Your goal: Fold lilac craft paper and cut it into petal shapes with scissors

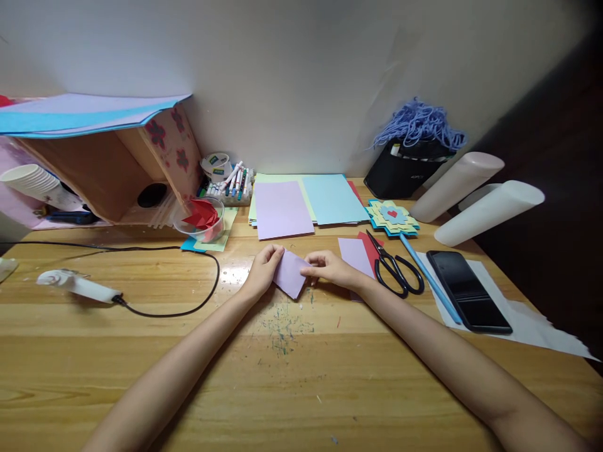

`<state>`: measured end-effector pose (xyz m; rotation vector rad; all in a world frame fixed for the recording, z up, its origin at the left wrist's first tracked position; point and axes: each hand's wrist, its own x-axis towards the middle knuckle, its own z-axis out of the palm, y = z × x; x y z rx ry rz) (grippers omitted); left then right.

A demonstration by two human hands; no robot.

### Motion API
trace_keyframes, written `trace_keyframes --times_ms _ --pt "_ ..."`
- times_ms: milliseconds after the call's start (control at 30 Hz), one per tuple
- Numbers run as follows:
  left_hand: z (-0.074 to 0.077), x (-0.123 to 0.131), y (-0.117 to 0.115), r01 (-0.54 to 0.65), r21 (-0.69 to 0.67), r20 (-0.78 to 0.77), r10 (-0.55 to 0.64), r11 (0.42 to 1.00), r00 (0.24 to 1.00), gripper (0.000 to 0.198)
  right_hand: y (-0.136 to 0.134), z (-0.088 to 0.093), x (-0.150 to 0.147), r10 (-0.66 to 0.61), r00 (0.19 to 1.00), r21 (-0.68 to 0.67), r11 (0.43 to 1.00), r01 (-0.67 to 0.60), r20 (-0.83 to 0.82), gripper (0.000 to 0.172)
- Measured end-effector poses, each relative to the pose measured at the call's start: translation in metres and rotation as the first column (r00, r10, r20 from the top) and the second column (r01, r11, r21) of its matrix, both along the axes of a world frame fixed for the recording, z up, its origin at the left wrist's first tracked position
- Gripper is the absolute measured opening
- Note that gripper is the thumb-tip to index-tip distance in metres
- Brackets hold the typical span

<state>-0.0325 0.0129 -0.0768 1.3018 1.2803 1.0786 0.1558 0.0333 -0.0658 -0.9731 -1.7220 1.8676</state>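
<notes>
A small lilac paper piece (291,274) is held just above the wooden table (301,376) between both hands. My left hand (264,269) pinches its left edge with fingers curled over the top. My right hand (330,268) pinches the right edge with thumb and fingers closed on it. The paper looks folded, with one corner pointing down toward me. Black-handled scissors (394,267) lie just right of my right hand, beside lilac and red paper pieces (358,254).
Stacked lilac, blue and green sheets (306,201) lie behind the hands. A glue gun (78,285) with a black cord sits left. A bowl of red paper (205,218), markers (233,182), a paper flower (392,216), a phone (471,290) and a yarn-filled black holder (409,166) surround them.
</notes>
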Motion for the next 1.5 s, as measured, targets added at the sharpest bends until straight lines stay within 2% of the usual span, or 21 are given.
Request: trace_keyframes --times_ms 67,133,200,300,400,633,767,933,1100,1200,1300,1367,1500 --pt "0.001 0.0 -0.001 0.032 0.044 0.054 -0.034 0.999 0.998 0.03 0.001 -0.002 -0.001 -0.103 0.994 0.006 0.995 0.104 -0.036 0.037" --pt "0.003 0.001 -0.004 0.075 0.157 0.043 -0.083 0.985 0.996 0.041 0.003 -0.005 -0.002 -0.211 0.975 0.012 0.977 0.212 -0.067 0.038" --pt "0.007 0.003 -0.009 0.139 0.28 -0.113 -0.111 0.95 0.987 0.048 0.003 -0.007 -0.003 -0.321 0.944 -0.005 0.947 0.322 -0.076 0.04" --pt "0.012 0.006 -0.015 0.283 0.385 -0.418 -0.108 0.878 0.902 0.06 0.003 -0.009 -0.004 -0.443 0.894 -0.003 0.896 0.444 -0.065 0.044" --pt "0.014 0.008 -0.018 0.382 0.387 -0.525 -0.14 0.839 0.84 0.063 0.002 -0.009 -0.006 -0.456 0.887 0.052 0.887 0.459 -0.068 0.043" --pt "0.011 0.01 -0.023 0.397 0.35 -0.579 -0.137 0.848 0.804 0.053 0.001 -0.007 -0.006 -0.428 0.899 0.065 0.898 0.434 -0.089 0.047" --pt "0.008 0.009 -0.024 0.274 0.328 -0.496 -0.082 0.904 0.865 0.034 0.0 -0.007 -0.004 -0.42 0.905 0.066 0.903 0.424 -0.064 0.047" --pt "0.006 0.007 -0.019 -0.042 0.323 -0.276 0.136 0.946 0.951 0.021 0.0 -0.008 -0.003 -0.369 0.924 0.081 0.923 0.377 -0.104 0.045" --pt "0.007 0.0 -0.01 -0.281 0.21 0.021 0.283 0.936 0.959 0.021 0.0 -0.012 -0.006 -0.502 0.855 0.026 0.861 0.509 -0.13 0.041" --pt "0.004 -0.005 -0.004 -0.366 0.157 0.105 0.353 0.917 0.93 0.019 -0.001 -0.016 -0.008 -0.563 0.814 0.036 0.819 0.573 -0.147 0.039" --pt "0.002 -0.009 -0.001 -0.411 0.212 0.054 0.409 0.887 0.911 0.018 -0.003 -0.016 -0.01 -0.612 0.77 0.165 0.753 0.638 -0.181 0.033" --pt "0.004 -0.009 -0.002 -0.429 0.259 0.001 0.444 0.865 0.896 0.02 -0.006 -0.014 -0.009 -0.623 0.754 0.313 0.688 0.654 -0.207 0.039" --pt "0.01 -0.005 -0.01 -0.401 0.326 -0.103 0.454 0.856 0.885 0.021 -0.013 -0.006 -0.009 -0.548 0.821 0.649 0.568 0.507 -0.162 0.055"
